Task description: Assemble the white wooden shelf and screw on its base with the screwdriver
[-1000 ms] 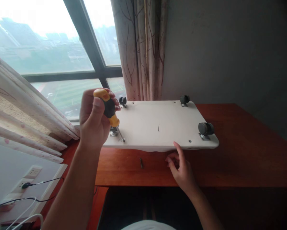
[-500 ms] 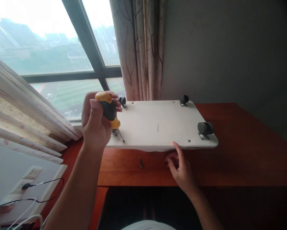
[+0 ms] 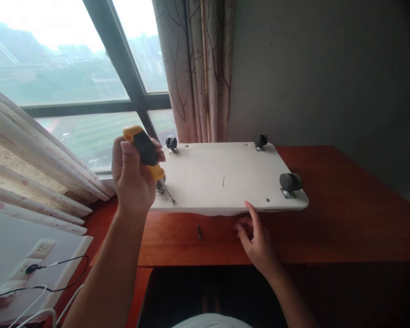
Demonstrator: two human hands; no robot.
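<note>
My left hand (image 3: 133, 177) is wrapped round the yellow and black handle of a screwdriver (image 3: 145, 151). Its shaft slants down to the right, and the tip meets the near left corner area of a white board (image 3: 205, 175), apparently at a screw. Black caster wheels stand on the board's corners: far left (image 3: 171, 144), far right (image 3: 260, 140), near right (image 3: 290, 182), and near left, partly hidden behind my left hand. At the board's front edge, my right hand (image 3: 257, 241) rests with the index finger stretched against the edge and the other fingers loosely curled, holding nothing visible.
A small metal bit or bolt (image 3: 199, 232) lies on the reddish wooden table (image 3: 341, 218) in front of the board. Left are a window, curtains (image 3: 30, 164) and wall sockets (image 3: 42, 248) with cables. A grey wall (image 3: 310, 73) rises behind.
The screwdriver handle has tilted further left with my left hand, its tip staying near the same spot on the board. My right hand keeps its place; the view has shifted slightly.
</note>
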